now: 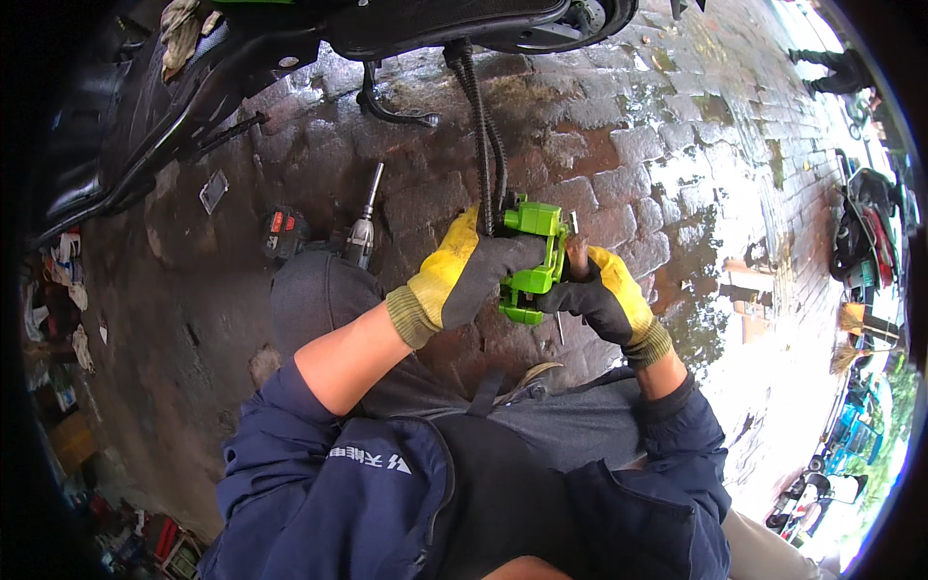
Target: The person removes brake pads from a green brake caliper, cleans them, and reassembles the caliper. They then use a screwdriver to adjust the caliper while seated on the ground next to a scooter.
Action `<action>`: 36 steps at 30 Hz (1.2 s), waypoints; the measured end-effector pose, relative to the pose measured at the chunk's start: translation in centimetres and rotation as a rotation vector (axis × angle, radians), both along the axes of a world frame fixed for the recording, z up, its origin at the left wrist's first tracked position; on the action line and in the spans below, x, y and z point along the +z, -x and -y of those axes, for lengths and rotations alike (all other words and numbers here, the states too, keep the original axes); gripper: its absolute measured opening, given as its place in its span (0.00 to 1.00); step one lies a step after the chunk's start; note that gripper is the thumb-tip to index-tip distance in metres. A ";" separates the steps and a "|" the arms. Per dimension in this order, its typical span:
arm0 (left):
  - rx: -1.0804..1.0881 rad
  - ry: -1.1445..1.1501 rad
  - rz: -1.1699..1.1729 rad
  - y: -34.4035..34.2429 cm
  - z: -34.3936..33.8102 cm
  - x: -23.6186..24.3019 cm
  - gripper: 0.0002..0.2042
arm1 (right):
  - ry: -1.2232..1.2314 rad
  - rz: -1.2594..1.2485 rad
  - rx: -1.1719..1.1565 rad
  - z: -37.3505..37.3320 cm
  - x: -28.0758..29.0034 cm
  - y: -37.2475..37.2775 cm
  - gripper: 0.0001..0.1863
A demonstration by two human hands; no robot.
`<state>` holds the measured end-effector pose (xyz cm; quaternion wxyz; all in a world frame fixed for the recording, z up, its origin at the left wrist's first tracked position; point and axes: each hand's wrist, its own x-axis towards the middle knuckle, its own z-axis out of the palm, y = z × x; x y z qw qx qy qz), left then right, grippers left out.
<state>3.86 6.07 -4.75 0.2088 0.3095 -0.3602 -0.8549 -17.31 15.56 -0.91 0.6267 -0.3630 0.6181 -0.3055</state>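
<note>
A bright green brake caliper (pixel 537 281) is in front of me, held up above the ground between my gloved hands. My left hand (pixel 474 266), in a yellow and black work glove, wraps round its left side. On the other side, my right hand (pixel 607 295), gloved the same way, has its fingers closed against the caliper's edge. A small metal piece (pixel 573 223) shows at the caliper's upper right; whether it is fixed there I cannot make out. Black ribbed cables (pixel 480 126) hang from the vehicle above and pass behind my left hand. A thin metal rod (pixel 560 329) shows below my right hand.
A black scooter body (pixel 387 29) spans the top, its curved stand (pixel 396 111) reaching down. A power drill (pixel 360 237) with a long socket and a red-black battery (pixel 283 232) lie by my knee. Wet brick paving (pixel 619 164) surrounds me; brooms (pixel 851 338) and parked vehicles line the right.
</note>
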 end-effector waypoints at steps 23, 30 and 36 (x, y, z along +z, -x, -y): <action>0.018 -0.397 -0.376 4.0 -0.3 3.9 0.13 | 0.602 -0.317 -0.343 -4.5 7.5 7.0 0.28; 0.022 -0.087 -0.284 4.4 -0.9 3.5 0.12 | 0.707 -0.460 -0.585 -7.3 9.4 6.1 0.20; 0.057 -0.307 -0.341 4.0 -0.9 3.5 0.12 | 0.852 -0.311 -0.576 -7.3 8.7 5.2 0.19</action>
